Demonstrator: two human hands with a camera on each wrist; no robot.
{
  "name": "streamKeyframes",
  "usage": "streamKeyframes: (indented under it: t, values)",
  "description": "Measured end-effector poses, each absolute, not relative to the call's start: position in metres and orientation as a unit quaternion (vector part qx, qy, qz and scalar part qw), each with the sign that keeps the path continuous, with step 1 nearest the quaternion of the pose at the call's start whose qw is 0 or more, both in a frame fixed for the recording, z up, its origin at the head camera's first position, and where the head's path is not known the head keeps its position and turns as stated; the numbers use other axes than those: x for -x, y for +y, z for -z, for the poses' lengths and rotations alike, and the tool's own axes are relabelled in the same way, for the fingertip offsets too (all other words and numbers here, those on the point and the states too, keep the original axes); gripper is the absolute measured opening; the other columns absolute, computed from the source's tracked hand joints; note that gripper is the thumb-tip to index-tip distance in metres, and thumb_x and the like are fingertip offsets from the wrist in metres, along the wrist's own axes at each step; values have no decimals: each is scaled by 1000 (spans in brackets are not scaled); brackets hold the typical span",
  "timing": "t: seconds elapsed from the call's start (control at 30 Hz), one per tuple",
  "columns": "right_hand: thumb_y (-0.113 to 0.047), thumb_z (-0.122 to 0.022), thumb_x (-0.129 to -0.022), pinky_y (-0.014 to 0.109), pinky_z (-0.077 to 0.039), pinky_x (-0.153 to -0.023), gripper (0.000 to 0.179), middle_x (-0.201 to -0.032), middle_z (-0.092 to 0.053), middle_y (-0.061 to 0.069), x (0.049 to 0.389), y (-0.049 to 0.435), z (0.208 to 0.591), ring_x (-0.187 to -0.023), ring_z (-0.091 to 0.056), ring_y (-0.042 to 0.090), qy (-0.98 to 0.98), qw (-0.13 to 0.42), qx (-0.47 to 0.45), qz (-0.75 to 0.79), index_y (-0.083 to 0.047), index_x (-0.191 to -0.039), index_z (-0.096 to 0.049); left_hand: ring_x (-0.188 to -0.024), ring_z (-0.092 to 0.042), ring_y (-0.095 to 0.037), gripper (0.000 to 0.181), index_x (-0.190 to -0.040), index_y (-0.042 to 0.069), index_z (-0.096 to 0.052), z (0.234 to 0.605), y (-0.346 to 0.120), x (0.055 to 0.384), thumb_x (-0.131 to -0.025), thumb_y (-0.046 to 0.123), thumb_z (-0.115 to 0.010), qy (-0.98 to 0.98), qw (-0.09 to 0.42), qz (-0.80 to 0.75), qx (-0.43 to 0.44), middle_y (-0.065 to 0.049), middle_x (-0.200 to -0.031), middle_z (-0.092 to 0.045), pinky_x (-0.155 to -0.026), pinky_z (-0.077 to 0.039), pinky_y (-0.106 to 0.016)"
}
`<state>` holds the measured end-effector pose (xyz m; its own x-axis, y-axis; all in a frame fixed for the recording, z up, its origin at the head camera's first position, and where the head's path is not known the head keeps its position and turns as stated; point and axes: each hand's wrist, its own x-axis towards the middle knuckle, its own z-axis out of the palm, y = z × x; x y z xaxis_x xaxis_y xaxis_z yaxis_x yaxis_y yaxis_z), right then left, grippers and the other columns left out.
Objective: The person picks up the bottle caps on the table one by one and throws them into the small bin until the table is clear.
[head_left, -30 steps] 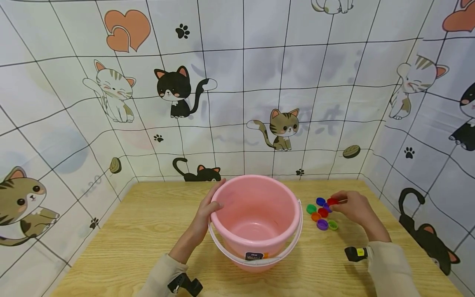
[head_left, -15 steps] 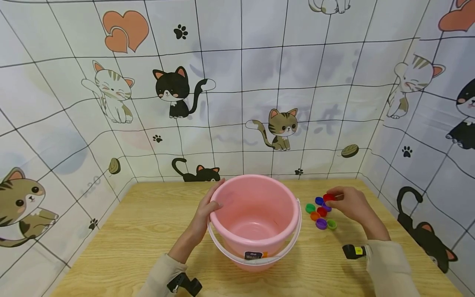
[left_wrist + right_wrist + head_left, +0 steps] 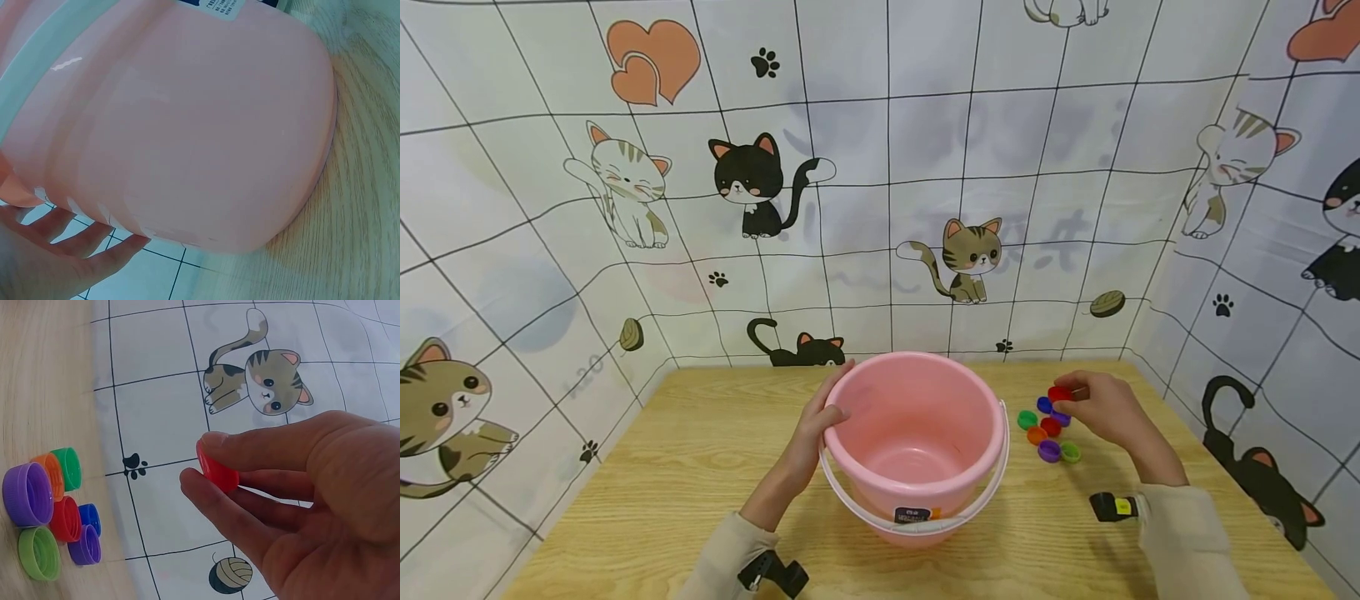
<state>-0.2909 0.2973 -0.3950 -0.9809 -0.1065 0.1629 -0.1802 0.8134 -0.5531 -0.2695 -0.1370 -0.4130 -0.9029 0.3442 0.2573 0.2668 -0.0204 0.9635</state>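
A pink bucket (image 3: 917,417) with a white handle (image 3: 917,527) stands on the table, mouth up. My left hand (image 3: 812,429) grips its left rim, thumb over the edge; the left wrist view shows those fingers (image 3: 81,247) against the outer wall. To the right of the bucket, my right hand (image 3: 1108,408) pinches a red bottle cap (image 3: 217,467) between thumb and fingers, raised over the other caps. Below it several loose bottle caps lie in a cluster: a purple cap (image 3: 28,495), a light green cap (image 3: 39,553), a second red cap (image 3: 65,519) and others.
The wooden table (image 3: 715,467) ends at a cat-printed sheet (image 3: 850,208) that rises behind and along both sides. A green cap (image 3: 1027,419) lies closest to the bucket's right side. Black wrist cameras (image 3: 772,573) sit at both sleeves.
My right hand has lifted the red cap slightly and drawn it a little to the left. The left hand and the bucket have stayed in place.
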Motion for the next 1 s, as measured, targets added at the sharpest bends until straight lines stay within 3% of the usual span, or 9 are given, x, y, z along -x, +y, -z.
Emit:
streamKeyframes:
  t: [1.0]
  values:
    - [-9,-73,-93,50,-61,-82,40,-116,-73,27,277,279,373,-108,-70,46,-944,101,-126,-289,8,-128,-66,-137,-49,-36,72,-160,41,-31,413,-136,268,-92,23,-46,702,27,-679,-215,-3,-164,-34,-102,-52,-43]
